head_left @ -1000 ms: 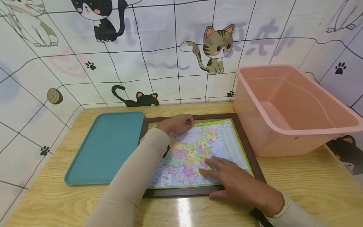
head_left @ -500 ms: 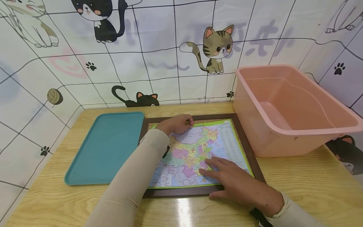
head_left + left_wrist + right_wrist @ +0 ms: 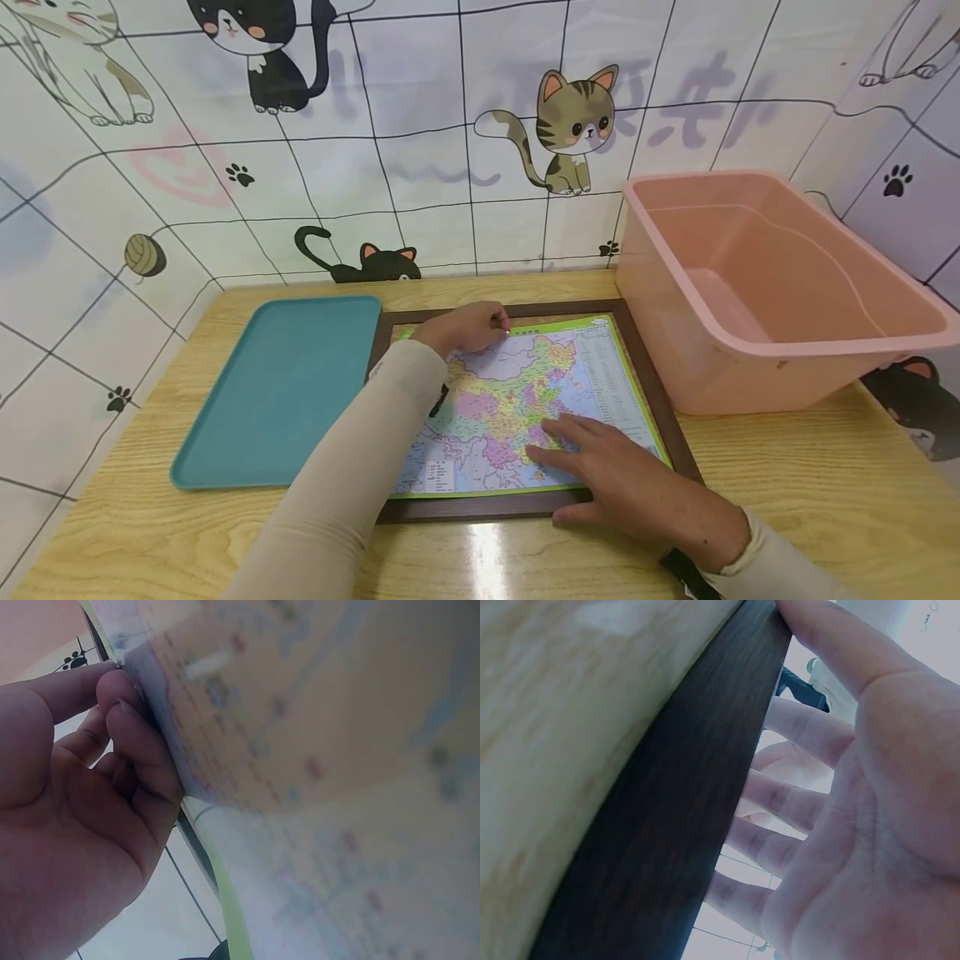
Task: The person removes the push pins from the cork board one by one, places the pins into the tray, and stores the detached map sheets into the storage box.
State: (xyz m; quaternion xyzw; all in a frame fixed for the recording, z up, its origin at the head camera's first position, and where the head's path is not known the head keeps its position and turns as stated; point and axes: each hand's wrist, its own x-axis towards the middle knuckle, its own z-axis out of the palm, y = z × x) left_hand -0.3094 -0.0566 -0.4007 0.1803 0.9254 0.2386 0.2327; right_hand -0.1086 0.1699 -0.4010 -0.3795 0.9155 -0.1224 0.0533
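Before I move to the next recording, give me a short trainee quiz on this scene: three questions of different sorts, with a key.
1. Multiple choice: in the head view, what stands directly right of the framed map?
A) a teal tray
B) a pink tub
C) a desk lamp

2. True or false: the right hand is balled into a fist.

3. Fill in the blank: seen from the person's side, the left hand is at the ____ edge of the framed map.

Key:
1. B
2. False; the right hand is spread open at the framed map's near right part.
3. far
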